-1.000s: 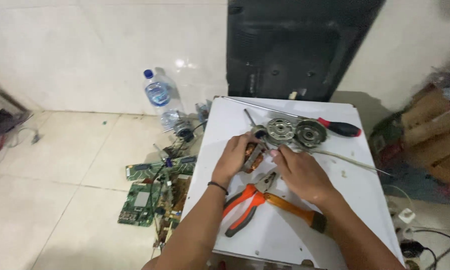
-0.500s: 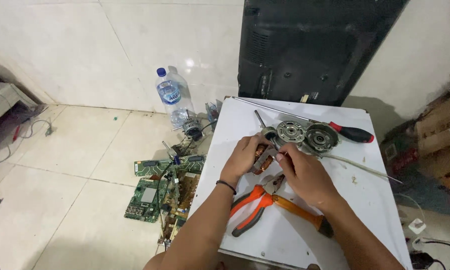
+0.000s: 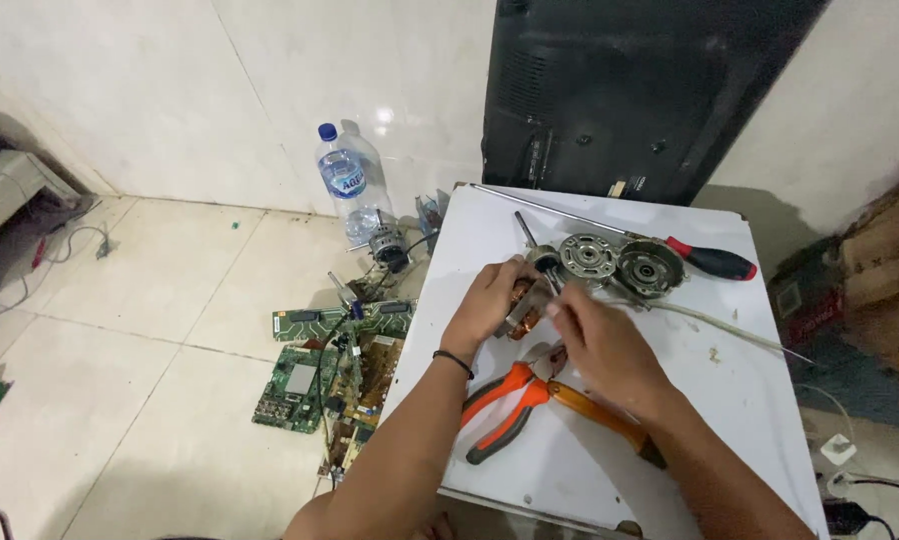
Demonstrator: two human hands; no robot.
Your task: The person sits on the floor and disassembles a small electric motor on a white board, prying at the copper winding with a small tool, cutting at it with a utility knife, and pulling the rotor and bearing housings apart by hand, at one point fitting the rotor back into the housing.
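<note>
Both hands' fingers (image 3: 492, 290) curl closed around the copper-wound motor part (image 3: 526, 308).

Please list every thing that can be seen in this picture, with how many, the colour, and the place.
white table: one, white, at right, things lie on it
motor part with copper winding: one, copper and grey, on the table between the hands
round metal motor covers: two, grey, at the table's far side
screwdriver: one, red and black handle, beside the covers
pliers: one, orange and black handles, under the forearms
plastic bottle: one, clear with blue cap, on the floor by the wall
circuit boards: several, green, on the floor left of the table
black panel: one, black, leaning on the wall behind the table
left hand: one, holds the motor part
right hand: one, touches the motor part
</note>
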